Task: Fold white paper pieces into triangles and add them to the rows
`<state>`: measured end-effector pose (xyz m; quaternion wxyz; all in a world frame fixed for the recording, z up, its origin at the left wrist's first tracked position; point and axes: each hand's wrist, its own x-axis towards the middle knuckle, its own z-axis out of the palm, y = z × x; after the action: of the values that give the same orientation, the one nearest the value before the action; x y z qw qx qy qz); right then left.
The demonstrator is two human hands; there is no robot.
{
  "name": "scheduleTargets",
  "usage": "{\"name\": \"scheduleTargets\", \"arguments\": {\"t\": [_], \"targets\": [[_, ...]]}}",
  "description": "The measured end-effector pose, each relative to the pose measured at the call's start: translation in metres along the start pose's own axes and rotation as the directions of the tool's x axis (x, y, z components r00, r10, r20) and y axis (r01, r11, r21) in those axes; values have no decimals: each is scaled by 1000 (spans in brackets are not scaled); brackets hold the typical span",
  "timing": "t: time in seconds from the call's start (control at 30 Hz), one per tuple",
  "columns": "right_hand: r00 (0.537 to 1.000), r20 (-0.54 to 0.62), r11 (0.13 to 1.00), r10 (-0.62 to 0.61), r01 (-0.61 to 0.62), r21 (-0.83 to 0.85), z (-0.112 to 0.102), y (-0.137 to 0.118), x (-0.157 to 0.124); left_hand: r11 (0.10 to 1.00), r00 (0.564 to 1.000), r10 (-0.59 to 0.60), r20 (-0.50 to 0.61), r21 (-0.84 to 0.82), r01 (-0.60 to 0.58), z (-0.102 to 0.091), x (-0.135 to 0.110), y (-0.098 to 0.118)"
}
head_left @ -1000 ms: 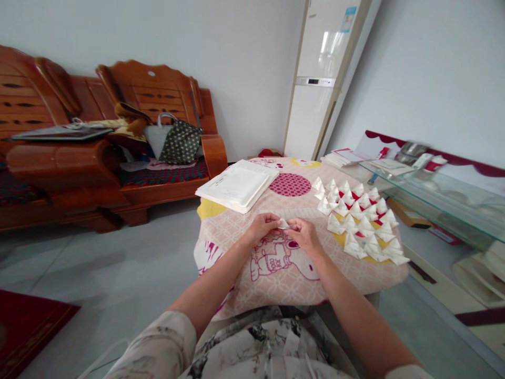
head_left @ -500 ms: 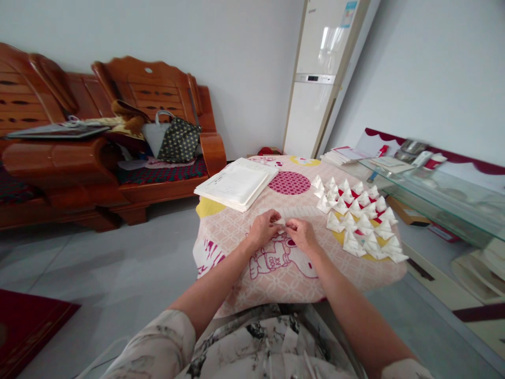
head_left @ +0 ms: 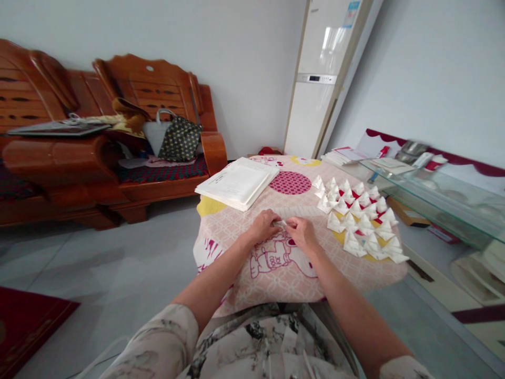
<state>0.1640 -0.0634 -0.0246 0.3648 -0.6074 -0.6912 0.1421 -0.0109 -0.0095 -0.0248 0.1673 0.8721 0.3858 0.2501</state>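
Note:
Between my two hands is a small folded piece of white paper (head_left: 280, 223), held just above the patterned tablecloth (head_left: 272, 292). My left hand (head_left: 265, 226) pinches its left side, and my right hand (head_left: 300, 231) pinches its right end. The fingers partly cover the paper, so its full shape is hidden. To the right of my hands, several folded white paper boats (head_left: 363, 223) stand in rows on the cloth. A stack of white paper sheets (head_left: 239, 181) lies beyond my left hand.
A glass-topped cabinet (head_left: 445, 192) borders the table on the right, with metal bowls (head_left: 412, 150) and papers on it. A wooden sofa (head_left: 158, 95) holding a patterned bag (head_left: 181, 138) is at the left. A tall white air conditioner (head_left: 313, 100) stands in the corner.
The paper between my fingers has turned slightly and now shows as a narrower, flatter strip. Both hands stay in nearly the same place. The view has shifted very slightly.

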Motion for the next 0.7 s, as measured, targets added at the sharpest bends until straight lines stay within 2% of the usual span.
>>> {"name": "scheduleTargets", "arguments": {"t": [0.1, 0.23, 0.37, 0.7], "targets": [[987, -102, 992, -121, 124, 20, 3, 3, 1, 1000, 1000, 15, -1, -3, -15, 1, 0, -2], [961, -115, 968, -252, 249, -37, 7, 3, 4, 997, 999, 20, -49, -68, -23, 2, -3, 1], [951, -117, 958, -285, 278, -69, 9, 4, 5, 989, 994, -49, -93, -146, 36, 1, -3, 10], [955, -98, 957, -279, 268, -113, 11, 3, 6, 983, 969, -186, -160, -29, 183, 4, 1, 27]]}}
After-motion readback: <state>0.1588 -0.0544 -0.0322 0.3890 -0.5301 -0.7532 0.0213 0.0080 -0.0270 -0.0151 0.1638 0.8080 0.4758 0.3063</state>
